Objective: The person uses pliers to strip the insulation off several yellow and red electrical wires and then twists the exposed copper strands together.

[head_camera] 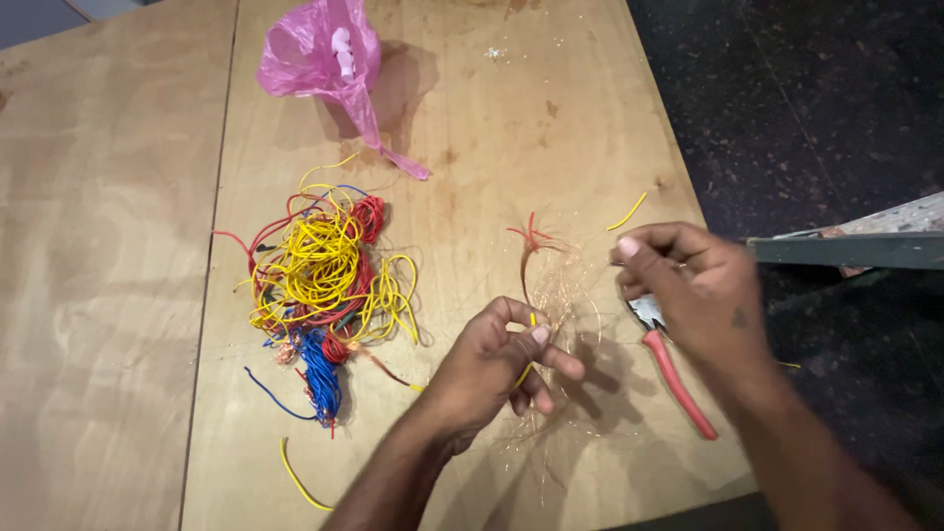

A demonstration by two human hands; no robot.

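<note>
Where the hands meet, head view: low over the near right part of the pale plywood table (472,147), close together but not touching.
Left hand (492,359): thumb and forefinger clenched on a short yellow insulated wire (524,374), other fingers curled beneath.
Right hand (688,290): fingertips pinched tight, seemingly on fine bare copper strands (560,295) spreading between both hands; exact grip too thin to confirm.
Step in hand: by the look of it, drawing the copper apart from the yellow sleeve.
Next move calls for: probably a firm pinch on both ends and a straight, steady pull, given such hair-thin, easily snarled metal.
Red-handled pliers (678,379): flat on the table just under the right hand, untouched.
Red wire bunch (531,241): splayed ends, lying just beyond the strands.
Tangle of yellow, red and blue wires (320,280): loose glossy loops, well to the left.
Crumpled pink plastic bag (320,49): thin, translucent, at the far edge.
Yellow offcuts: one curved piece (295,477) near the front, one short (627,211) beyond the right hand.
Grey metal bar (846,246): off the table at right, above dark speckled floor.
</note>
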